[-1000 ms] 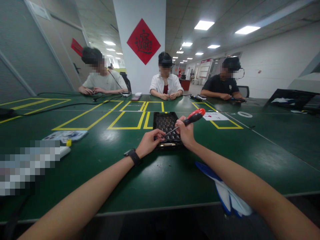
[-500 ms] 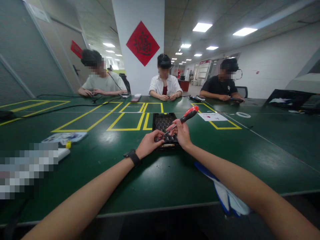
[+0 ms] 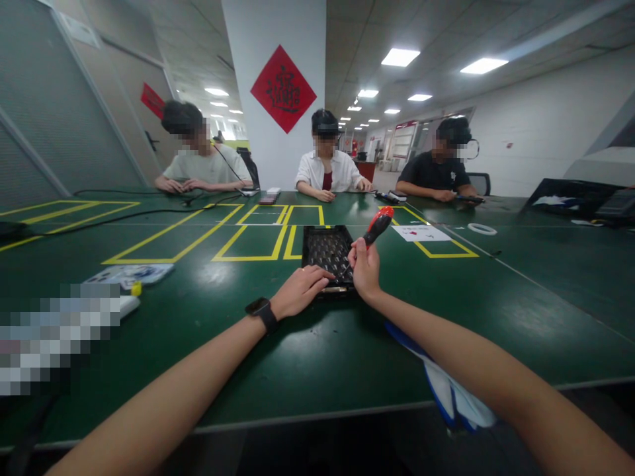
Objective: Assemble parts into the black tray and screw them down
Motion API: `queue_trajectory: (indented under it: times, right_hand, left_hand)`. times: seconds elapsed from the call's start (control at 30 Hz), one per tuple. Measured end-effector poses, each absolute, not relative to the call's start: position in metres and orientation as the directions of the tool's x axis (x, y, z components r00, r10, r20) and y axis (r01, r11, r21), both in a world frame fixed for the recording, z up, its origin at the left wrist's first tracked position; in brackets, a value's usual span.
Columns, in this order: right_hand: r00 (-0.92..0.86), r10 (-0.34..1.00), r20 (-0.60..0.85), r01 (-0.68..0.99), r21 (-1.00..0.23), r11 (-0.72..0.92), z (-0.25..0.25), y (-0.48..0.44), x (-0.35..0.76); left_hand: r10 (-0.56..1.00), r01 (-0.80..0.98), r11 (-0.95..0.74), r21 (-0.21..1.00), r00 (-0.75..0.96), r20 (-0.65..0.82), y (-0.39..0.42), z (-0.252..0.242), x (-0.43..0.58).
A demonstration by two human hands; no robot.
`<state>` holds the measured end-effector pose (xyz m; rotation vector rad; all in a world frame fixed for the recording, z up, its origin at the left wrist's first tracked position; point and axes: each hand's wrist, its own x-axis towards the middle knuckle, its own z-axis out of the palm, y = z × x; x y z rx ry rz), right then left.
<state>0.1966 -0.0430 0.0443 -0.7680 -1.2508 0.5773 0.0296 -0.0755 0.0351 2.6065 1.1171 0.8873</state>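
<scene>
A black tray (image 3: pixel 327 248) with rows of small metal pieces lies on the green table, in front of me. My right hand (image 3: pixel 366 268) is closed around a screwdriver (image 3: pixel 379 226) with a red and black handle, held slanting at the tray's right side, its shaft pointing down and left. At the tray's near left corner rests my left hand (image 3: pixel 301 289), palm down, fingers stretched out over the edge. It wears a black watch on the wrist. Whether anything small lies under its fingertips is hidden.
Blue and white gloves (image 3: pixel 451 390) lie at the near edge on the right. A paper sheet (image 3: pixel 421 233) and a white ring (image 3: pixel 482 229) lie beyond. Three people sit across the table. A patterned flat item (image 3: pixel 129 273) is at left.
My left fingers have opened from a pinch near the screwdriver's shaft and now lie flatter. The screwdriver has moved right and is held more steeply. The middle person's hand has moved sideways.
</scene>
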Motion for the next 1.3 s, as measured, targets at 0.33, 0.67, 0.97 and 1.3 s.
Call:
queue_trajectory:
  times: [0.33, 0.67, 0.97, 1.3]
  right_hand:
    - [0.272, 0.797, 0.539, -0.064, -0.816, 0.574, 0.043, -0.038, 0.199]
    - [0.273, 0.814, 0.514, -0.087, -0.829, 0.552, 0.040, -0.031, 0.200]
    - [0.277, 0.829, 0.486, -0.101, -0.843, 0.528, 0.040, -0.029, 0.200]
    - [0.299, 0.825, 0.479, -0.118, -0.839, 0.531, 0.040, -0.030, 0.201]
  left_hand:
    - [0.707, 0.617, -0.703, 0.354, 0.553, 0.441, -0.076, 0.036, 0.030]
    - [0.699, 0.621, -0.711, 0.330, 0.576, 0.424, -0.075, 0.035, 0.029]
    - [0.693, 0.611, -0.719, 0.331, 0.594, 0.409, -0.075, 0.036, 0.030]
    - [0.699, 0.611, -0.713, 0.344, 0.582, 0.416, -0.076, 0.036, 0.030]
